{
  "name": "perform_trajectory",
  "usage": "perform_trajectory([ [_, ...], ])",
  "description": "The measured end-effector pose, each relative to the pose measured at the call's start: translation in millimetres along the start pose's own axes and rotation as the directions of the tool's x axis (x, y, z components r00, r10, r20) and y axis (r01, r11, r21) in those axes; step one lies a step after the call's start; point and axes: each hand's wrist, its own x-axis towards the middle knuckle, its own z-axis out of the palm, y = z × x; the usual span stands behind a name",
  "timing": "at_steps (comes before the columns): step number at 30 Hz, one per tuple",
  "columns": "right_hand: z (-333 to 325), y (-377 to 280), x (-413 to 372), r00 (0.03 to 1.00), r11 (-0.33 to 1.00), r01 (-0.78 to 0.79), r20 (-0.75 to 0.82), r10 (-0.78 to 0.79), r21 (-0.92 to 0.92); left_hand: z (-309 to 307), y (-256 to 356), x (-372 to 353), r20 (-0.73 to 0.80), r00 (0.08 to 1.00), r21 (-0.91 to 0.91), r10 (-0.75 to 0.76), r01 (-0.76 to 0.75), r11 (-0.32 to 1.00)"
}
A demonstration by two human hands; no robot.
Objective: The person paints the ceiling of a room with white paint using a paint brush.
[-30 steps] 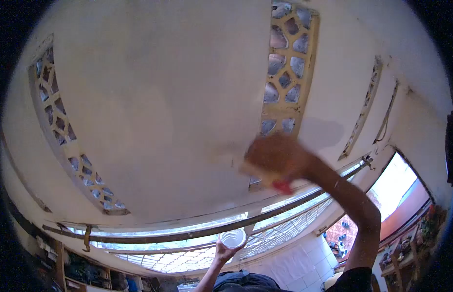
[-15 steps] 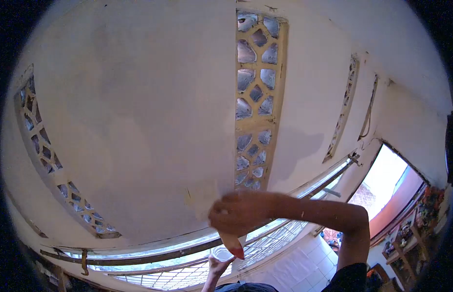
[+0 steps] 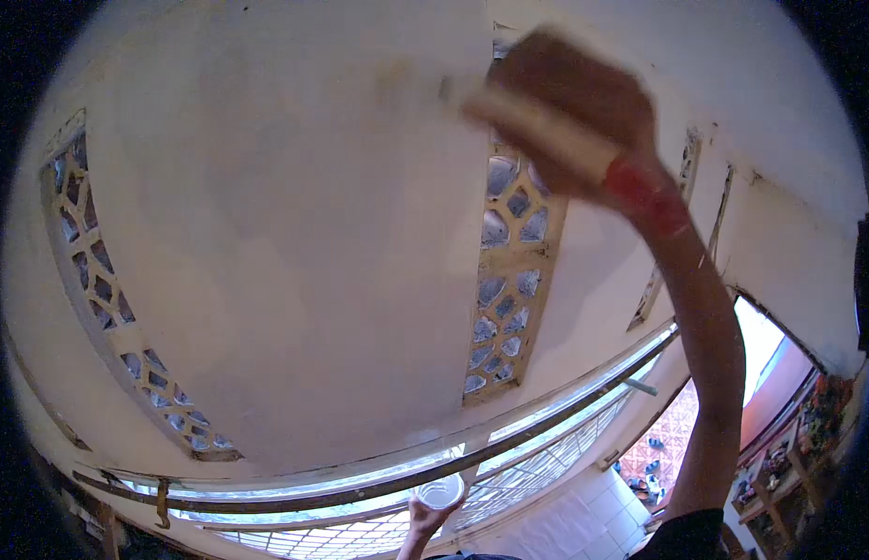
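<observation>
My right hand (image 3: 579,93) is raised high, blurred by motion, its fingers wrapped round a paintbrush (image 3: 556,131). The brush has a pale wooden handle with a red end that lies toward my wrist. Its head points left at the cream wall (image 3: 294,252); whether the bristles touch the wall is too smeared to tell. Low in the view, my left hand (image 3: 425,519) grips a small white tub (image 3: 442,491) with an open top. Something whitish shows inside the tub.
Patterned vent blocks (image 3: 509,280) run up the wall beside my right arm, with another strip (image 3: 89,243) at left. A long curtain rod (image 3: 360,495) crosses below, above a window grille (image 3: 360,537). At right are an open doorway (image 3: 761,345) and shelves (image 3: 780,476).
My right hand has swept up and to the right with the paintbrush, from near the rod to high on the wall. My left hand and the tub now show more fully.
</observation>
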Motion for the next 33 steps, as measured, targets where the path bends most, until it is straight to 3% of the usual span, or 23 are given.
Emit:
perform_trajectory([
  [1, -7.5, 14.5, 11.8, 0.988, 0.995, 0.019, -0.153, -0.035, -0.103, 1.4, -0.2, -0.4, -0.023, 1.0, 0.027, 0.005, -0.004, 1.0],
  [3, -2.9, 20.0, 13.0, 0.973, 0.981, 0.04, -0.215, -0.081, -0.189, 2.9, 22.8, -3.1, 0.0, 1.0, 0.002, -0.02, 0.02, 1.0],
  [5, 17.2, 6.5, -2.9, 0.987, 0.967, 0.162, 0.026, -0.16, -0.198, 2.8, 29.1, -3.6, 0.025, 0.999, -0.014, -0.042, 0.042, 0.999],
  [8, 30.7, -62.5, -57.5, 0.907, 0.968, 0.231, 0.339, -0.25, 0.098, 7.7, 7.8, -6.0, 0.002, 0.997, 0.048, -0.082, 0.081, 0.996],
  [9, 36.3, -88.1, -80.6, 0.888, 0.951, 0.216, 0.359, -0.286, 0.223, 9.0, 0.7, -5.2, 0.008, 0.997, 0.044, -0.079, 0.079, 0.996],
  [10, 42.4, -114.5, -100.7, 0.935, 0.935, 0.29, 0.15, -0.323, 0.203, 9.5, -5.1, -4.8, -0.003, 0.997, 0.055, -0.08, 0.08, 0.995],
  [13, 58.7, -183.2, -156.9, 0.912, 0.786, 0.128, 0.239, -0.332, 0.605, 10.0, -0.4, -7.8, -0.014, 0.998, 0.009, -0.066, 0.067, 0.998],
  [17, 62.6, -202.5, -157.5, 0.869, 0.725, -0.002, 0.36, -0.34, 0.689, 6.9, 14.7, -10.3, 0.014, 0.997, 0.069, -0.076, 0.075, 0.995],
  [18, 58.3, -187.3, -136.9, 0.779, 0.663, -0.189, 0.522, -0.348, 0.724, 6.8, 15.6, -9.5, -0.006, 0.999, 0.104, -0.043, 0.043, 0.994],
  [19, 53.5, -168.7, -117.7, 0.655, 0.592, -0.376, 0.656, -0.375, 0.713, 8.0, 9.4, -8.1, -0.006, 0.999, 0.105, -0.041, 0.041, 0.994],
  [21, 48.1, -123.2, -86.2, 0.81, 0.651, -0.369, 0.573, -0.125, 0.664, 9.6, -8.4, -5.4, 0.011, 1.0, 0.037, 0.022, -0.022, 0.999],
  [22, 39.2, -97.7, -64.0, 0.811, 0.769, -0.328, 0.58, -0.068, 0.549, 8.8, 7.0, -7.4, -0.002, 1.0, 0.002, 0.027, -0.027, 1.0],
  [23, 27.0, -76.5, -39.2, 0.752, 0.839, -0.393, 0.657, 0.058, 0.377, 7.3, 9.9, -7.6, -0.01, 0.999, 0.004, 0.032, -0.032, 0.999],
  [25, 16.2, -36.9, -14.5, 0.952, 0.957, -0.153, 0.296, 0.076, 0.247, 6.6, 12.1, -7.3, -0.027, 1.0, -0.047, -0.007, 0.006, 0.999],
  [26, 3.3, -20.2, 2.2, 0.987, 0.997, 0.081, 0.141, -0.081, 0.006, 5.8, 9.5, -7.1, -0.013, 1.0, -0.019, -0.024, 0.024, 1.0],
  [27, 0.2, -0.7, 11.3, 0.989, 0.991, 0.132, -0.057, -0.134, -0.028, 5.4, 10.8, -6.5, -0.013, 1.0, -0.021, -0.025, 0.025, 0.999],
  [28, -5.1, 0.7, 19.4, 0.98, 0.988, -0.072, -0.177, 0.095, 0.135, 4.7, 13.2, -5.6, 0.019, 0.998, -0.031, -0.056, 0.056, 0.998],
  [29, -9.9, 14.2, 24.7, 0.971, 0.963, 0.064, -0.207, -0.121, -0.261, 4.7, 15.5, -5.2, 0.052, 0.995, -0.039, -0.087, 0.089, 0.995],
  [31, -2.5, 14.7, 14.3, 0.976, 0.942, 0.052, -0.184, -0.119, -0.332, 2.2, 19.3, -7.2, 0.034, 0.998, -0.027, -0.051, 0.052, 0.998],
  [32, 6.4, 3.4, 6.2, 1.0, 0.96, 0.031, 0.011, -0.029, -0.279, 1.2, 20.6, -7.3, 0.014, 1.0, -0.019, -0.005, 0.005, 1.0],
  [33, 16.8, -13.4, -11.9, 0.99, 0.962, 0.118, 0.105, -0.095, -0.244, 2.2, 20.0, -7.6, -0.007, 0.999, -0.015, 0.043, -0.043, 0.999],
])
